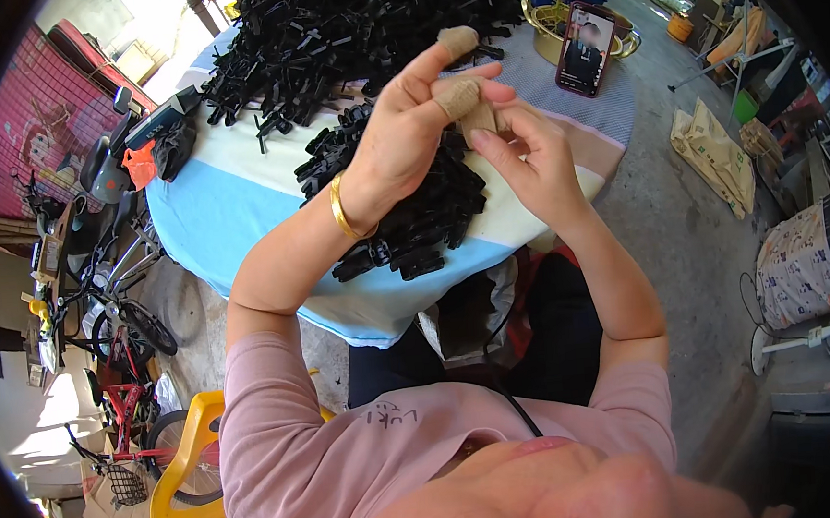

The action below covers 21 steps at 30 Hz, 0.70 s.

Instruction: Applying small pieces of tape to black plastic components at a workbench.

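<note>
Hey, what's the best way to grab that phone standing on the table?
Probably by its two long edges, from your near side and slightly above. The phone is thin, stands on end with its screen facing you, and the gold basin sits behind it.

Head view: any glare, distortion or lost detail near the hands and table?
Head view: black fisheye rim, strong bending toward the edges; head view: upper-left background washed out by daylight; head view: piled black pieces merge into dark clumps, though the left hand and right hand look fairly crisp.
</note>
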{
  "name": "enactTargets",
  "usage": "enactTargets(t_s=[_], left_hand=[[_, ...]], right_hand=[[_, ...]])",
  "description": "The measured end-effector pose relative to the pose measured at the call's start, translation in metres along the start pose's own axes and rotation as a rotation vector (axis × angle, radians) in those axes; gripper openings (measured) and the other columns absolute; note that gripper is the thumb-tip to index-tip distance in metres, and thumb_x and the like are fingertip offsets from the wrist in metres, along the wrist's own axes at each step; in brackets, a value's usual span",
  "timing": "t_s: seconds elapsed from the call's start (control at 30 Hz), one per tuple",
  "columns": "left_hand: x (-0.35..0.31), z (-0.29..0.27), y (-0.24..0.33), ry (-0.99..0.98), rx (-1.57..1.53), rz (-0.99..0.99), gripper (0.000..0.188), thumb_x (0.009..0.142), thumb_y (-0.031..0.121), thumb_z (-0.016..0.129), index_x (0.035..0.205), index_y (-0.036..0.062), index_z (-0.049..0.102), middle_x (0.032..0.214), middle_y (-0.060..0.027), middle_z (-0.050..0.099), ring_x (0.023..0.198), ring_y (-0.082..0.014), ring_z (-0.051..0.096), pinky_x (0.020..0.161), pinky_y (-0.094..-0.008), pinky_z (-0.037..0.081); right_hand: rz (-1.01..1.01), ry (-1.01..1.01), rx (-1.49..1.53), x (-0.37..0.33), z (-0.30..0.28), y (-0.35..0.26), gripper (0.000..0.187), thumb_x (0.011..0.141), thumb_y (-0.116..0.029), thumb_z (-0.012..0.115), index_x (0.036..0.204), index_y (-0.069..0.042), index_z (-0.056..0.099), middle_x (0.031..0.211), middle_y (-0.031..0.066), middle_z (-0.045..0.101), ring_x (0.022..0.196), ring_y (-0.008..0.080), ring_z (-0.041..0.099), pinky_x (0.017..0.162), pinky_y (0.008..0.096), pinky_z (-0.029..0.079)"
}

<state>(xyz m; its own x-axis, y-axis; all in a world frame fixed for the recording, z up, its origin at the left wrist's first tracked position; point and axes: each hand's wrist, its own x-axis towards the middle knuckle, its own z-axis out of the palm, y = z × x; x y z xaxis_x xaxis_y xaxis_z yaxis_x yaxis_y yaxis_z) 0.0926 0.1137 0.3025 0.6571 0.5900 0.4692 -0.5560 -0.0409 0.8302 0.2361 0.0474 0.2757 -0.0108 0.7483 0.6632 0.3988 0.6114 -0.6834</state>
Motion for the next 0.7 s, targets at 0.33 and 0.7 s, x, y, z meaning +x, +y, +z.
enactTargets(t_s=[0.33,0.7], left_hand=[[-0.012,0.006,0.008,-0.103,0.550,0.169,0.052,0.086,0.005,0.051,0.132,-0.0012,0.030,0.096,-0.0078,0.060,0.103,-0.0150,0.049,0.088,-0.0282,0.038],[-0.004,0.000,0.018,-0.267,-0.005,-0.184,0.049,0.091,0.009,0.043,0.136,0.0034,0.024,0.101,-0.0105,0.061,0.064,-0.0084,0.056,0.059,-0.0194,0.046]], right_hand=[[-0.196,0.151,-0.740,0.004,-0.019,0.004,0.017,0.077,-0.014,0.063,0.090,-0.003,0.060,0.091,0.0066,0.059,0.062,0.0192,0.060,0.055,0.0280,0.047],[-0.150,0.021,-0.057,0.008,-0.023,0.012,0.026,0.075,-0.008,0.065,0.100,-0.003,0.058,0.122,0.0111,0.045,0.092,0.0169,0.058,0.068,0.0268,0.051]])
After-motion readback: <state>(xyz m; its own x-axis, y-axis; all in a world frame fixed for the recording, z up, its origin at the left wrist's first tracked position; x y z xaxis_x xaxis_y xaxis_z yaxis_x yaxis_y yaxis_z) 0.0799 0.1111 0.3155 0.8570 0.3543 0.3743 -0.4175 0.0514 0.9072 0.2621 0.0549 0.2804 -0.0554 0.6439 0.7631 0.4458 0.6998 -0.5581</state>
